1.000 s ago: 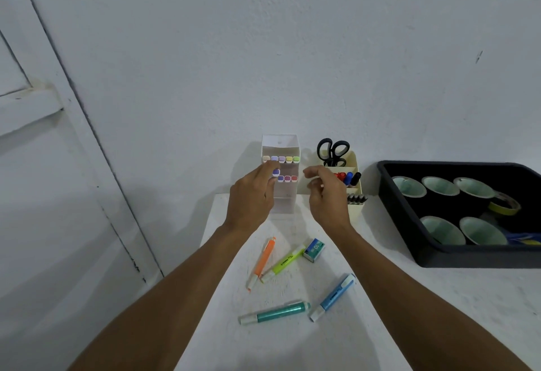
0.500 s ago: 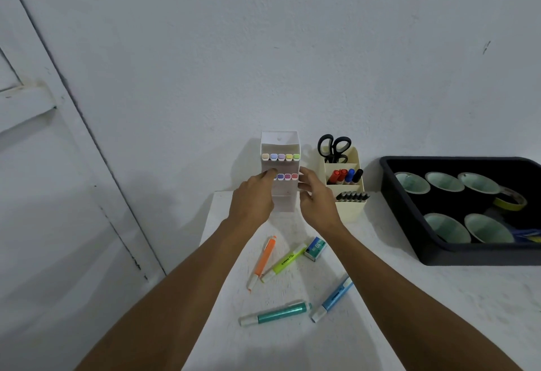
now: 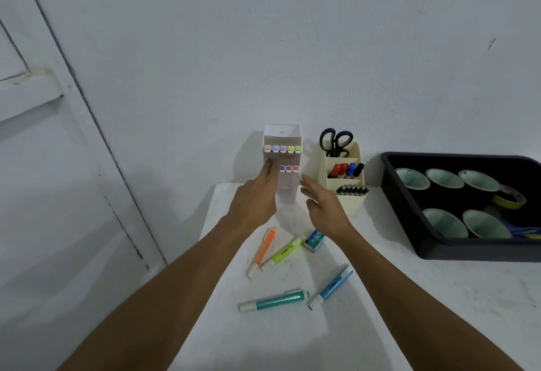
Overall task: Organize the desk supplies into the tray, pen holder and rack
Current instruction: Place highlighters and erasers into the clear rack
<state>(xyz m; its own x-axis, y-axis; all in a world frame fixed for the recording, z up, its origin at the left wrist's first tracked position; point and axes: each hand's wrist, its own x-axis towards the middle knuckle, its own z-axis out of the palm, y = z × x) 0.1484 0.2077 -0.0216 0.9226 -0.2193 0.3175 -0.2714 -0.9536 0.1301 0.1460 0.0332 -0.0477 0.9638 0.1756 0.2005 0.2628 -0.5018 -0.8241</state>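
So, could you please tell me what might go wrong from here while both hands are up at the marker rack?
1. The rack is tall and narrow, and the left hand touches its second row with straight fingers; a firm push might tip or slide it.
2. The orange highlighter lies loose close beside that arm, toward the left side of the table; drawing the arm back could sweep it off the edge.
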